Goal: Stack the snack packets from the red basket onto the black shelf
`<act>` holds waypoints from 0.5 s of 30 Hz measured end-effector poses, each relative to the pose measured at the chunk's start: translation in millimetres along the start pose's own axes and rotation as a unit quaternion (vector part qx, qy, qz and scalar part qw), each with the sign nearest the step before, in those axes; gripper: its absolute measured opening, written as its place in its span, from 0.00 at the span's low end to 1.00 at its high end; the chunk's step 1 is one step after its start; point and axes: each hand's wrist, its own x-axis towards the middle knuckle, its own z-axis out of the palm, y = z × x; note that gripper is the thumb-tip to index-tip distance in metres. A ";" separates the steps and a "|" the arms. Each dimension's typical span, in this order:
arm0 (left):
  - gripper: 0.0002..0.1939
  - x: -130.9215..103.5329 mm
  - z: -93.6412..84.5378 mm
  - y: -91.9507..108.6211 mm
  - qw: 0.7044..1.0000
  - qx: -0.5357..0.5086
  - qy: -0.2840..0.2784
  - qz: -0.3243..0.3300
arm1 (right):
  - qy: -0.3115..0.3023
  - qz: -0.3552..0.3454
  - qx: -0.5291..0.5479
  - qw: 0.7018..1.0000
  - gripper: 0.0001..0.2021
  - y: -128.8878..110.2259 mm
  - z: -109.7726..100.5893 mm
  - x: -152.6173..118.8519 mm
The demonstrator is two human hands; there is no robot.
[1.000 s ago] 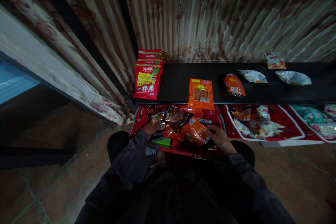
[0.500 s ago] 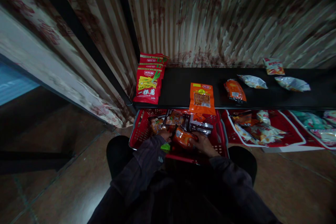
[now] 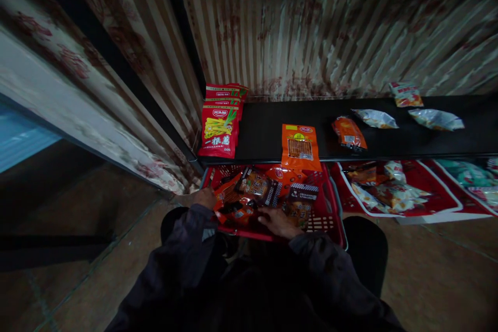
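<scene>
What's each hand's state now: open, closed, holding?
Left hand: at the basket's left side, by an orange packet; grip unclear.
Right hand: over the basket, beside a brown packet; grip unclear.

The far curtain (image 3: 272, 31) has brown and cream stripes with dark red floral patches; the shelf (image 3: 260, 124) is black, the near-left basket (image 3: 330, 212) red, the far-left packets (image 3: 220, 132) red with yellow and green.
</scene>
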 end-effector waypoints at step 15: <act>0.12 13.9 43.7 16.7 0.984 -0.147 -0.095 0.024 | 0.397 0.111 -0.153 0.898 0.19 87.3 -67.2 -23.4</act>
